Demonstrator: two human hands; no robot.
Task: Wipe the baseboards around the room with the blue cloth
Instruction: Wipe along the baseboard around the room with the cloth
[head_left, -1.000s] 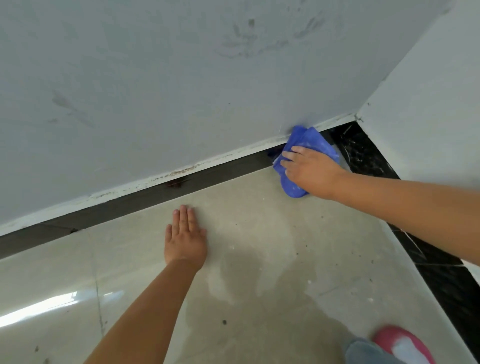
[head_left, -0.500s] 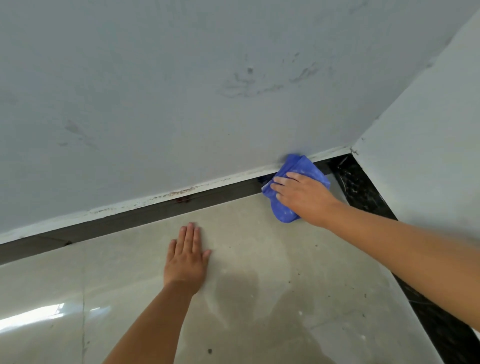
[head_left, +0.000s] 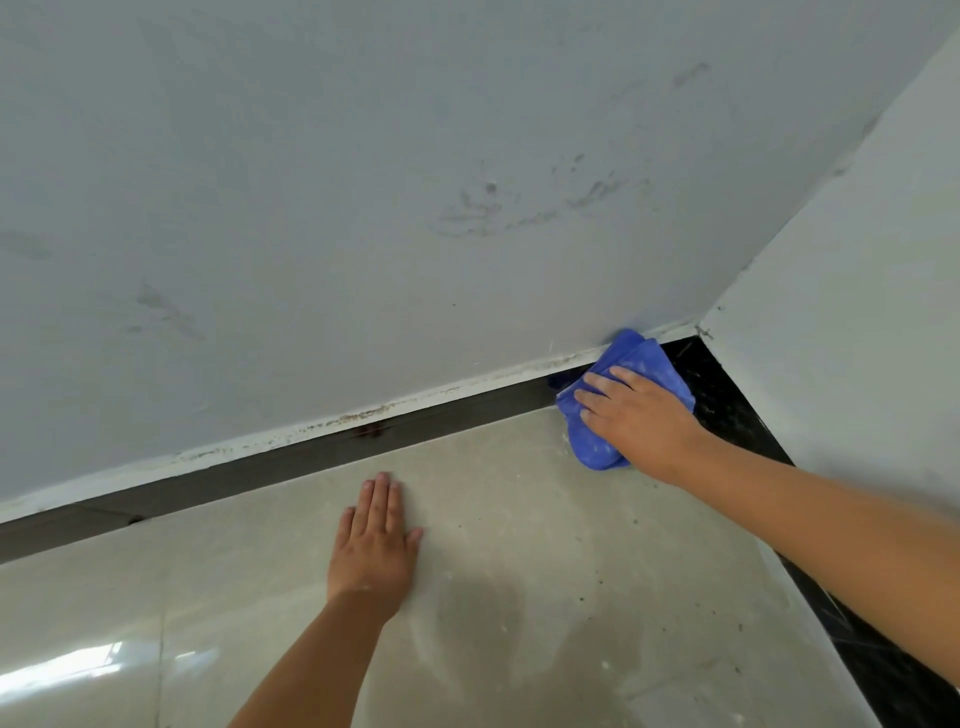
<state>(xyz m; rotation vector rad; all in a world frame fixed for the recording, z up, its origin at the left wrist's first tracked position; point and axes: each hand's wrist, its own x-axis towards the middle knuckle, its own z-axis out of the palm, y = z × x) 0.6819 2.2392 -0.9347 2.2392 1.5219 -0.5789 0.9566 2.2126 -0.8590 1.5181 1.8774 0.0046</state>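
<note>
A dark baseboard strip (head_left: 322, 457) runs along the foot of the grey wall, with a white, rust-flecked edge above it. Near the room's corner my right hand (head_left: 639, 415) presses a folded blue cloth (head_left: 631, 353) against that strip, fingers laid fairly straight over the cloth. The cloth's lower end (head_left: 592, 452) lies on the floor tile. My left hand (head_left: 376, 540) lies flat on the beige floor tile, fingers straight, a short way in front of the baseboard and to the left of the cloth.
A second pale wall (head_left: 857, 338) meets the first at the corner on the right, with a black marble border (head_left: 727, 405) along its foot. The grey wall (head_left: 488, 208) shows smudge marks. Glossy beige tiles (head_left: 571, 597) cover the floor.
The view has tilted down so the hands sit lower in frame and the pink shoe is out of view. My right hand with the cloth has stayed by the corner; the left hand stays flat.
</note>
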